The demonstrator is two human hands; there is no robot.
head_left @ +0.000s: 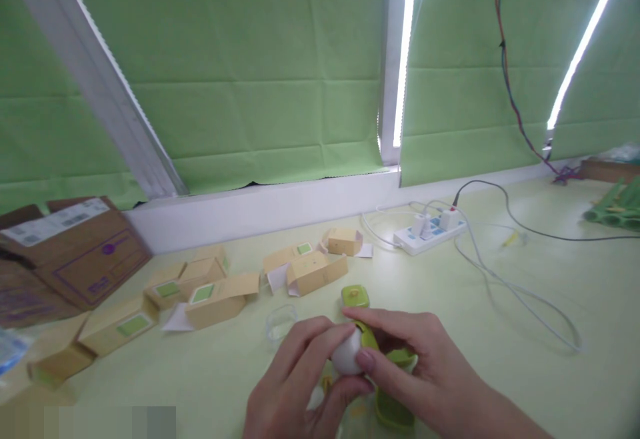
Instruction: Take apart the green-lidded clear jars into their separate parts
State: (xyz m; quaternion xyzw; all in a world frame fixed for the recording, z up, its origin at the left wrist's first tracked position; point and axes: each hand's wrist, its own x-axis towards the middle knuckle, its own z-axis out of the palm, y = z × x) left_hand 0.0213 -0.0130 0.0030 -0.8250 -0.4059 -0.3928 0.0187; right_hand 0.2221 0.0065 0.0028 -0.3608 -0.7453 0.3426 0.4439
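Note:
Both hands meet low in the middle of the view around a small white rounded object (347,355) with a green part (369,338) attached. My left hand (295,379) wraps its fingers round the white object from the left. My right hand (405,359) pinches it from the right with thumb and forefinger. A small green square lid (355,296) lies on the table just beyond the hands. Another green piece (393,412) sits under my right hand. A clear plastic cap (280,322) rests to the left of the hands.
Several tan cartons with green labels (220,296) lie scattered across the pale green table (525,359). A brown cardboard box (75,246) stands at the left. A white power strip (430,232) with cables sits at the back right. Green tubes (615,209) lie at the far right.

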